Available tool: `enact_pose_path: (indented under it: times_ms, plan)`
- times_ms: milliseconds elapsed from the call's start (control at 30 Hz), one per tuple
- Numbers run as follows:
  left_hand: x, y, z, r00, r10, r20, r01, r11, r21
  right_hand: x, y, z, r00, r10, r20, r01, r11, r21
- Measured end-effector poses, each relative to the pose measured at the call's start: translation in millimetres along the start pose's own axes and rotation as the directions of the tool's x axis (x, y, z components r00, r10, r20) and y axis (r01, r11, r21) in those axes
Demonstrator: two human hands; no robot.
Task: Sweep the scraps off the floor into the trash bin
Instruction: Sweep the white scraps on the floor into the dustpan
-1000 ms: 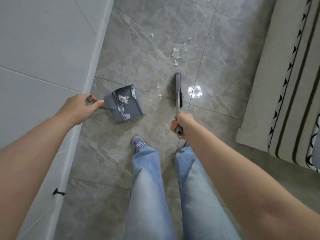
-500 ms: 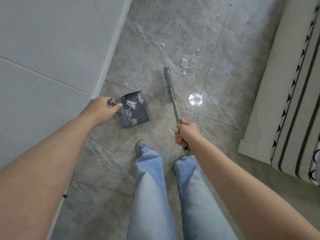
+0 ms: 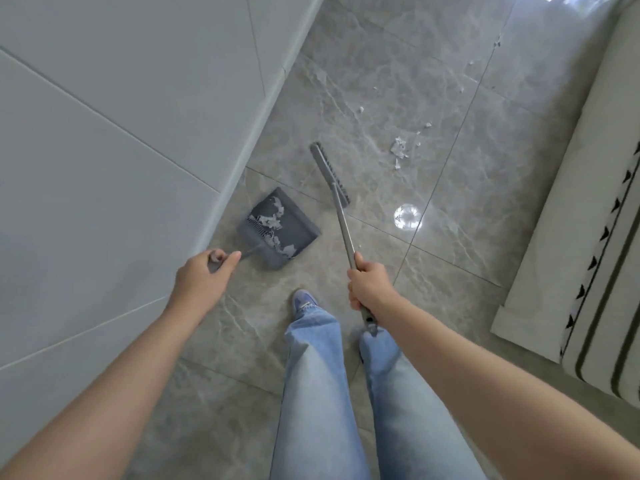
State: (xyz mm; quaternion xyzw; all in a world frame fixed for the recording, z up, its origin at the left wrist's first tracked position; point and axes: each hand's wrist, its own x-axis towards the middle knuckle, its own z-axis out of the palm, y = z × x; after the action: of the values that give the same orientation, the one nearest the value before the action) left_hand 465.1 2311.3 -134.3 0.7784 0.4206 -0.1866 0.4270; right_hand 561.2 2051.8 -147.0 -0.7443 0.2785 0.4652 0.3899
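A grey dustpan sits on the floor near the wall, with white paper scraps lying inside it. My left hand grips the top of its long handle. My right hand grips the metal handle of a grey broom, whose head lies on the floor just beyond the dustpan's right side. A cluster of white scraps lies on the grey tiles to the right of the broom head, with smaller bits scattered farther off. No trash bin is in view.
A white tiled wall runs along the left. A cream rug with black stripes covers the floor at the right. My legs in blue jeans and one blue shoe stand between my arms. A lamp's glare shines on the tile.
The broom head has swung to the left and tilted, ending closer to the dustpan. The dustpan has turned, its mouth now facing the broom. The view has shifted toward the left.
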Motion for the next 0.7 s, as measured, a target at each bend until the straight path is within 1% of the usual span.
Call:
enact_pose_path:
  times_ms: [67, 133, 167, 267, 333, 400, 533, 633, 700]
  plan:
    - [-14, -25, -10, 0.995, -0.078, -0.057, 0.071, 0.991, -0.118, 18, -22, -3, 0.999, -0.032, -0.033, 0.027, 0.989, -0.143]
    - [-21, -40, -11, 0.987, -0.138, -0.085, 0.119, 0.972, -0.201, 37, -46, -5, 0.996, -0.073, -0.060, 0.055, 0.964, -0.260]
    - [-20, -46, -9, 0.984, -0.154, -0.085, 0.131, 0.965, -0.228, 46, -59, -3, 0.994, -0.086, -0.070, 0.061, 0.954, -0.293]
    - [-3, -58, -3, 0.982, -0.171, -0.079, 0.150, 0.964, -0.221, 71, -85, 12, 0.991, -0.089, -0.098, 0.048, 0.931, -0.361]
    - [12, -61, -1, 0.980, -0.169, -0.105, 0.144, 0.968, -0.206, 77, -89, 32, 0.995, -0.056, -0.082, 0.022, 0.931, -0.365]
    - [24, -64, -3, 0.980, -0.156, -0.126, 0.130, 0.972, -0.195, 71, -76, 56, 0.999, -0.009, -0.038, -0.004, 0.938, -0.346]
    - [27, -66, -14, 0.977, -0.159, -0.139, 0.133, 0.974, -0.182, 20, -12, 87, 0.997, 0.024, 0.076, 0.007, 0.926, -0.378]
    - [22, -59, -14, 0.981, -0.157, -0.110, 0.139, 0.978, -0.155, -19, 21, 85, 0.989, 0.039, 0.144, -0.004, 0.972, -0.236]
    - [19, -49, -16, 0.983, -0.144, -0.114, 0.129, 0.983, -0.127, -37, 27, 76, 0.985, 0.027, 0.169, 0.006, 0.982, -0.191]
